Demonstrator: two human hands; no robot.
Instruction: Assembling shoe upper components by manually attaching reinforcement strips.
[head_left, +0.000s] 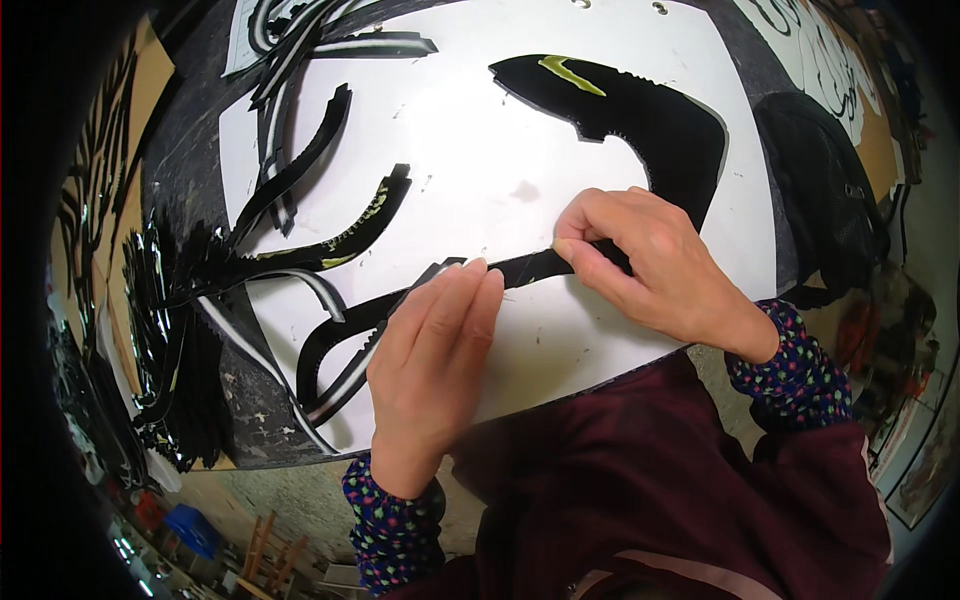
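A long black strip (527,269) runs across the white board (470,130) from a curved end at the lower left to my right hand. My right hand (645,255) pinches this strip between thumb and fingers. My left hand (435,345) lies over the strip with its fingers stretched out, resting on it and on a grey-and-white striped strip (352,375). Beyond my right hand lies a large, bent black piece (665,120) with a yellow-green mark. Its lower end goes behind my right hand, so I cannot tell whether it joins the strip.
Curved black strips (365,220) lie on the board's left side, some with yellow-green marks. A dense bundle of black strips (180,350) sits at the left edge. Striped strips (375,45) are heaped at the back left. A black bag-like item (825,190) is at the right.
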